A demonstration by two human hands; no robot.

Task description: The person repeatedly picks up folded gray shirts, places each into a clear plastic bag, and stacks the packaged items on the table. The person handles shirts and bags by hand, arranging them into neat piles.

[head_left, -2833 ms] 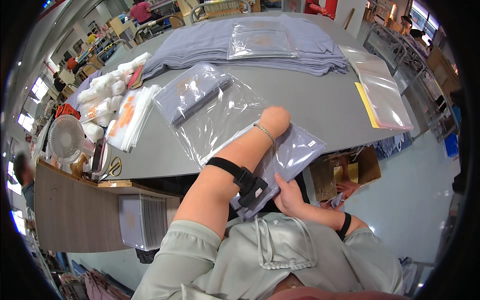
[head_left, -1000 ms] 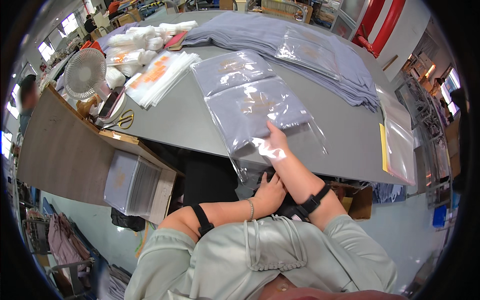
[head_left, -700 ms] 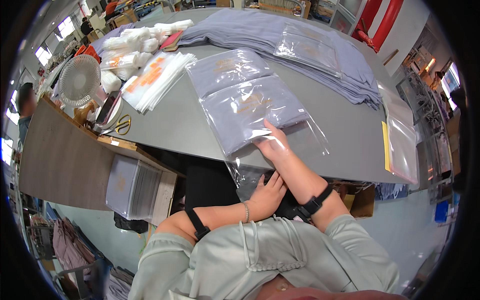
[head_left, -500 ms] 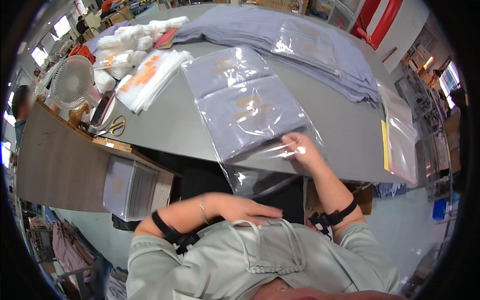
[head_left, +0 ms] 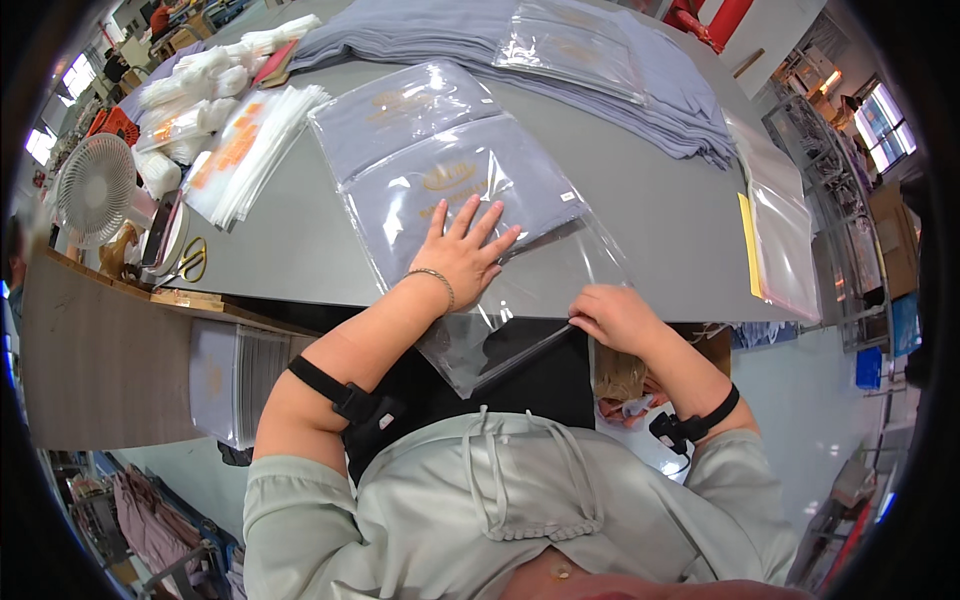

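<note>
A clear plastic bag (head_left: 520,295) lies slantwise on the grey table, its lower part reaching past the near edge over my lap. Inside is a folded lavender-grey cloth (head_left: 390,195), showing through with gold print on the film. My left hand (head_left: 460,250) presses flat on the bag near the cloth's lower half, fingers spread. At the bag's right side, by the table edge, my right hand (head_left: 618,318) pinches the film between thumb and fingers. The bag's near end hangs loose and see-through.
Lavender-grey cloths (head_left: 400,35) are stacked along the far side, with bagged pieces (head_left: 575,50) on top. White bags (head_left: 255,145), yellow-handled scissors (head_left: 193,262) and a fan (head_left: 95,190) sit left. Clear sleeves (head_left: 780,225) lie right. A shelf below holds packed pieces (head_left: 215,380).
My left hand has come up from in front of my body onto the bag. My right hand has drawn back toward the table's near edge and now pinches the film. The view has shifted slightly.
</note>
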